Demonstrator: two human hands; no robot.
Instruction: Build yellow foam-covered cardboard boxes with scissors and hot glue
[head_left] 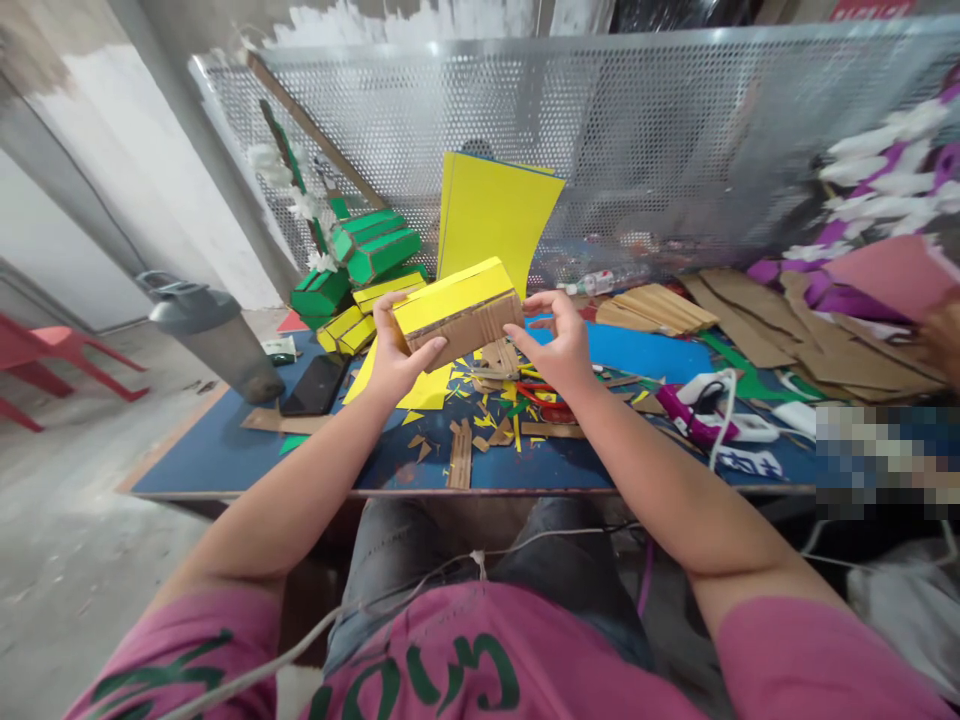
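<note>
A small cardboard box [461,330] is held up over the table. Yellow paper covers its top faces, while the side toward me is bare brown cardboard. My left hand [397,350] grips its left end, thumb on the front face and fingers behind. At the right end is my right hand [559,335], with its thumb against the front corner and fingertips at the edge. Below lie yellow paper [424,390] and many yellow and brown scraps [480,410]. Red-handled scissors [547,405] rest under my right hand, partly hidden.
Green boxes [375,245] and yellow boxes [346,330] stand at the back left, near a shaker bottle [217,335] and phone [313,384]. Yellow sheets [499,210] lean on the perforated metal panel [637,130]. Cardboard pieces [780,320] and a purple-white power strip [712,405] lie right.
</note>
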